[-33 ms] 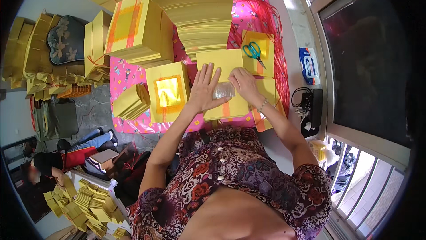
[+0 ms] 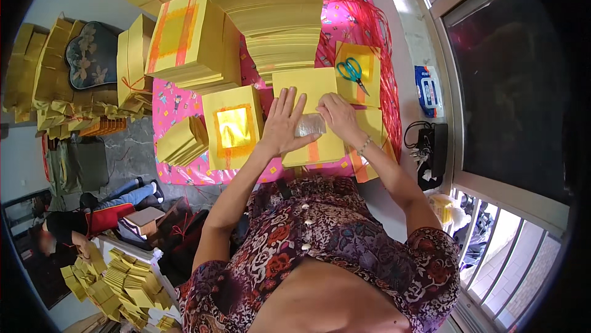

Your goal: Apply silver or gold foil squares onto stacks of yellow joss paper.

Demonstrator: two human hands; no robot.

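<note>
In front of me a pile of yellow paper sheets [image 2: 314, 89] bears a silver foil patch [image 2: 311, 125] and an orange-red stripe. My left hand [image 2: 284, 125] lies flat on the pile's left side, fingers spread, its thumb by the lower edge of the foil. My right hand [image 2: 340, 118] rests on the pile's right side with its fingers curled together by the foil; what they pinch, if anything, is hidden. To the left lies a yellow stack with a shiny gold square [image 2: 235, 128] framed in orange.
Teal-handled scissors [image 2: 352, 74] lie on gold-patched paper at the right. Tall yellow paper stacks [image 2: 271, 22] stand behind on the pink patterned cover [image 2: 184, 176]. Red strings [image 2: 363, 0] run along the right edge. A window [image 2: 505, 74] flanks the table; another person [image 2: 68, 228] handles yellow paper at lower left.
</note>
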